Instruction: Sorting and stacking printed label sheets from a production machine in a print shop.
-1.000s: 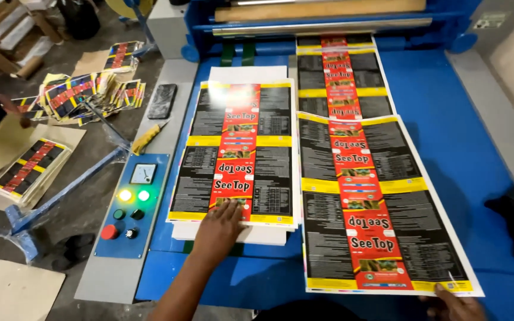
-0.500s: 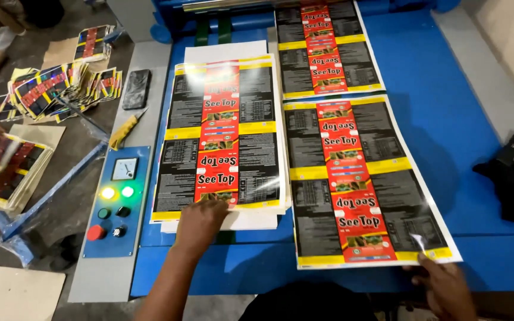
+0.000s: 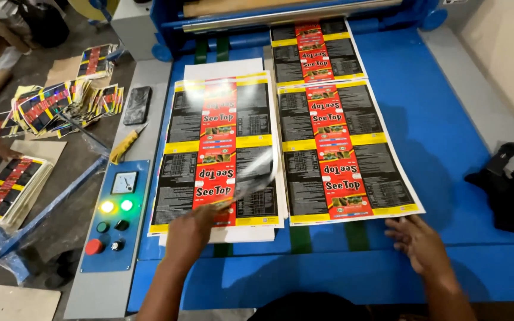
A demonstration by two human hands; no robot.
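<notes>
Blue machine surface (image 3: 447,119) carries glossy printed sheets, black panels with yellow bands and a red strip down the middle. At far left sits a control panel (image 3: 113,208) with lit green and yellow lamps. Left hand (image 3: 193,229) pinches the near edge of the left sheet stack (image 3: 221,148), curling its shiny film upward. Right hand (image 3: 416,241) lies flat, fingers spread, just below the right sheet (image 3: 343,154), holding nothing.
</notes>
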